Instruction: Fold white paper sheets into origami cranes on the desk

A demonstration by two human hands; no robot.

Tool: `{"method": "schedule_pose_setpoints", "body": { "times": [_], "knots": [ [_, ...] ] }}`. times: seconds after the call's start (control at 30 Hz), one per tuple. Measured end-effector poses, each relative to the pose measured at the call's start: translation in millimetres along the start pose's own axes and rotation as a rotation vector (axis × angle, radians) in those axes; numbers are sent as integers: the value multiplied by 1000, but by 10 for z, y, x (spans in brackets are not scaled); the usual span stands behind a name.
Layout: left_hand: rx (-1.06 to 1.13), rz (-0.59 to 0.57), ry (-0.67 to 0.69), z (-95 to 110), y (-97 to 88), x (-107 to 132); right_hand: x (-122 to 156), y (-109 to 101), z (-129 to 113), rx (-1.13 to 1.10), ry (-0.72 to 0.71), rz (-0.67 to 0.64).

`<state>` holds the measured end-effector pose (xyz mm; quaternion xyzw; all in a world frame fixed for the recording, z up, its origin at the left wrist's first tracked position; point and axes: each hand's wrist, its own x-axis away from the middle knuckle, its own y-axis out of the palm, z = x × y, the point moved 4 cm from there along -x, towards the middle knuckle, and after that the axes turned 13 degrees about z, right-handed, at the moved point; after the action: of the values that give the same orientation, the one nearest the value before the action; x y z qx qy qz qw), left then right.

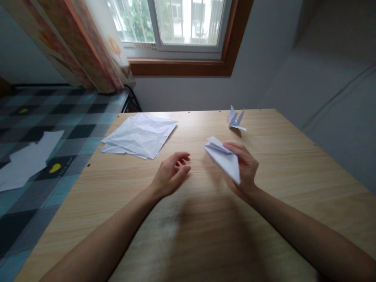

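My right hand [245, 166] grips a folded sheet of white paper [225, 156] above the table, thumb on its upper edge. The paper tapers to a point at its lower end, and layered folds show at its top left. To the left of it, my left hand [173, 172] hovers with curled fingers apart from the thumb, holding nothing. A white paper crane [235, 120] stands beyond my right hand near the table's far edge. Creased white paper sheets [143, 135] lie in a loose stack beyond my left hand.
Both arms are over a light wooden table [293, 164]. At the left is a bed with a checked cover [79, 145], where more white paper [32, 160] lies. A curtain [85, 43] hangs beside the window [188, 23], and a cable [335, 98] runs along the right wall.
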<state>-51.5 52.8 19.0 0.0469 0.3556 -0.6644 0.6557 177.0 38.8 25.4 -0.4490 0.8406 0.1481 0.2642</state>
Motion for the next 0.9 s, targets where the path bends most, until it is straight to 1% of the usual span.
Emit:
{"method": "schedule_pose_setpoints", "body": {
  "times": [0.03,0.13,0.17,0.2,0.23,0.3,0.4,0.47,0.53,0.63,0.73,0.83,0.9],
  "knots": [
    [-28,21,26,4,-9,0,21,20,-20,35,-82,-80],
    [-124,99,98,18,-45,0,148,136,13,147,-275,-420],
    [-158,109,121,24,-50,0,193,174,40,189,-325,-521],
    [-191,102,148,32,-46,0,230,207,69,232,-367,-604],
    [-225,70,179,42,-30,1,256,233,92,272,-400,-668],
    [-287,-44,258,64,28,12,279,267,117,330,-443,-753],
    [-382,-228,370,77,125,53,273,276,108,364,-462,-800],
    [-421,-284,402,67,160,76,264,268,88,354,-466,-797],
    [-434,-293,405,48,172,88,260,261,68,307,-463,-782],
    [-437,-289,406,26,175,93,263,266,66,266,-421,-755],
    [-431,-275,417,26,171,91,293,291,74,355,-457,-759],
    [-434,-258,423,33,167,94,344,312,72,471,-540,-820],
    [-441,-251,412,30,166,98,360,311,67,521,-567,-848]
  ]
}}
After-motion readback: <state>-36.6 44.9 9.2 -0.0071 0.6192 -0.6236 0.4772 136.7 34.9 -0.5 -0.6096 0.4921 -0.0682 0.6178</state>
